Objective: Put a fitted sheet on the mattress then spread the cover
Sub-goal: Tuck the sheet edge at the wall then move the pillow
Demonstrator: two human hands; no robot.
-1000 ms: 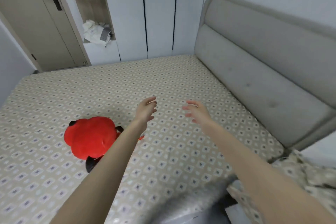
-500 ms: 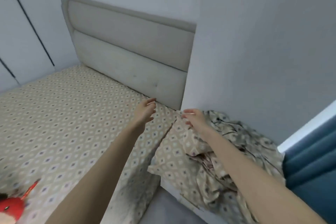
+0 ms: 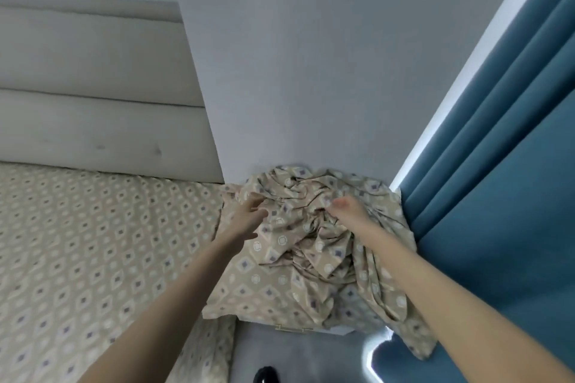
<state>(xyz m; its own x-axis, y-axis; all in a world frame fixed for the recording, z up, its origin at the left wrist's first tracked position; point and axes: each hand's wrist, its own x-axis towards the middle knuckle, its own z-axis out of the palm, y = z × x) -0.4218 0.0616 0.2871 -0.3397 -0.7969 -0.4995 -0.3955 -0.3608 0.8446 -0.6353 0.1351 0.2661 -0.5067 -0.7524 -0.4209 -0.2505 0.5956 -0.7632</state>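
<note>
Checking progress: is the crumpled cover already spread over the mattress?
No, the cover lies bunched beside the mattress, against the wall.

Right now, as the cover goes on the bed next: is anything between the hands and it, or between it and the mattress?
Nothing visible. The left hand and right hand are at the crumpled cover, which lies beside the sheeted mattress; the stretch in view is bare.

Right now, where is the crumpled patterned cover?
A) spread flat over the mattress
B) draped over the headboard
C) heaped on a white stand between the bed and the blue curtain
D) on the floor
C: the crumpled cover is bunched on the white stand, beside the mattress and next to the blue curtain, with the left hand and right hand on it.
</note>
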